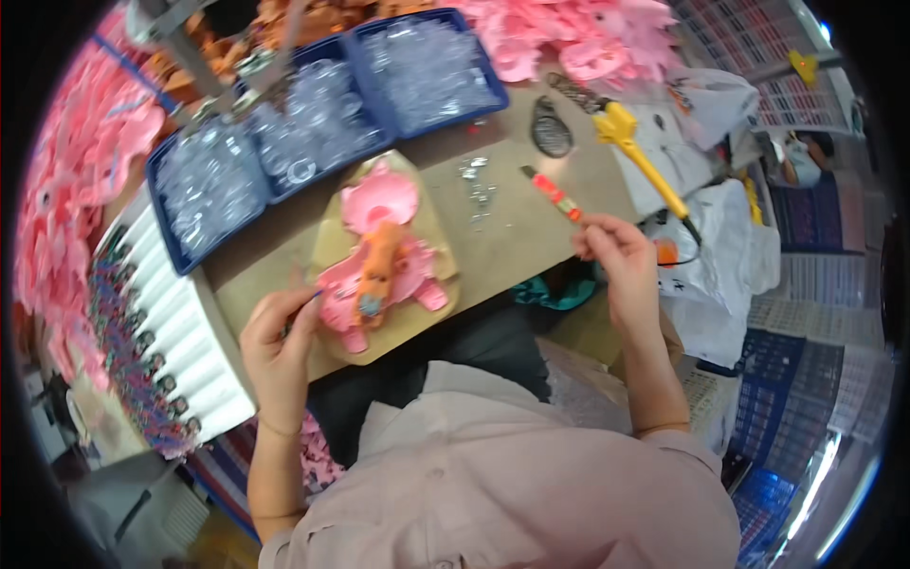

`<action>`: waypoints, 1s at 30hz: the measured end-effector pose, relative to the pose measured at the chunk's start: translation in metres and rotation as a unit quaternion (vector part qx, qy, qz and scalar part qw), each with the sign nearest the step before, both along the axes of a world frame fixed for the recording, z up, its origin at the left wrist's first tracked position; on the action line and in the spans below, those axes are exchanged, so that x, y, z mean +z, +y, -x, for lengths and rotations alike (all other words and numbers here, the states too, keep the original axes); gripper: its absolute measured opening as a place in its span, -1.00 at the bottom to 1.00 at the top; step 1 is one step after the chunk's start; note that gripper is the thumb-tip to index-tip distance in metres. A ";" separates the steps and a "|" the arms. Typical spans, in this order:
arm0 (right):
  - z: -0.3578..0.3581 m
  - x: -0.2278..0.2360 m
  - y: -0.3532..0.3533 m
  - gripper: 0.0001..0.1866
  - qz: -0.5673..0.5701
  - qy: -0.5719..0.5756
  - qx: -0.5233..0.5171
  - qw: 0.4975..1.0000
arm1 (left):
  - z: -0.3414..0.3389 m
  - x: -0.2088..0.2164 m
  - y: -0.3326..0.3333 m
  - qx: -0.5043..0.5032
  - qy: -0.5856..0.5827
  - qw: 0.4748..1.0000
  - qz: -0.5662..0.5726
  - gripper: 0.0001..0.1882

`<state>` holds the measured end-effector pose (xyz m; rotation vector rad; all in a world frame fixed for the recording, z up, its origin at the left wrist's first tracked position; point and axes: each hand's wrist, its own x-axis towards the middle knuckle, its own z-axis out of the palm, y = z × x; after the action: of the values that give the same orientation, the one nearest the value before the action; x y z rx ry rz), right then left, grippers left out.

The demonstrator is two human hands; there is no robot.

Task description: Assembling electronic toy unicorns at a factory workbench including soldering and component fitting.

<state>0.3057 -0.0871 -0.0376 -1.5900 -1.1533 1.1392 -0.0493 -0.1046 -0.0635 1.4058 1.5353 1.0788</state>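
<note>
Cutter (556, 197) seems pinched by right hand (622, 261); left hand's (279, 332) grip can't be told. Step's judged as tool handling; steady control is needed.

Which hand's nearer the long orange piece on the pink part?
Left. The left hand is close by its left; the right hand is farther off, to its right.

head view | texts, labels, brands, numbers, signs | none can be read
</note>
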 end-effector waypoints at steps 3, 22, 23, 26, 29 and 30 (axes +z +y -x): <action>-0.052 -0.032 0.020 -0.63 -0.056 -0.014 -0.164 0.985 | -0.004 0.005 -0.001 -0.001 0.021 1.000 0.006 -0.89; -0.053 -0.005 0.000 -0.56 -0.278 -0.111 -0.120 0.947 | -0.030 -0.015 -0.022 -0.076 0.213 0.956 -0.189 -0.89; -0.040 -0.005 -0.011 -0.54 -0.266 -0.075 -0.114 0.954 | -0.034 -0.020 -0.021 -0.078 0.210 0.957 -0.186 -0.89; -0.010 -0.004 -0.022 -0.48 -0.264 -0.011 -0.084 0.961 | -0.043 -0.028 -0.016 -0.029 0.222 0.943 -0.246 -0.90; 0.007 -0.002 -0.030 -0.39 -0.270 0.030 -0.036 0.962 | -0.042 -0.024 -0.023 -0.002 0.161 0.968 -0.192 -0.90; 0.014 -0.002 -0.034 -0.39 -0.269 0.012 -0.042 0.962 | -0.040 -0.023 -0.021 0.000 0.158 0.969 -0.192 -0.90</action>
<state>0.2922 -0.1210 -0.0392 -1.1845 -1.2372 0.7026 -0.0089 -0.1257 -0.0870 1.9174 1.5998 1.2450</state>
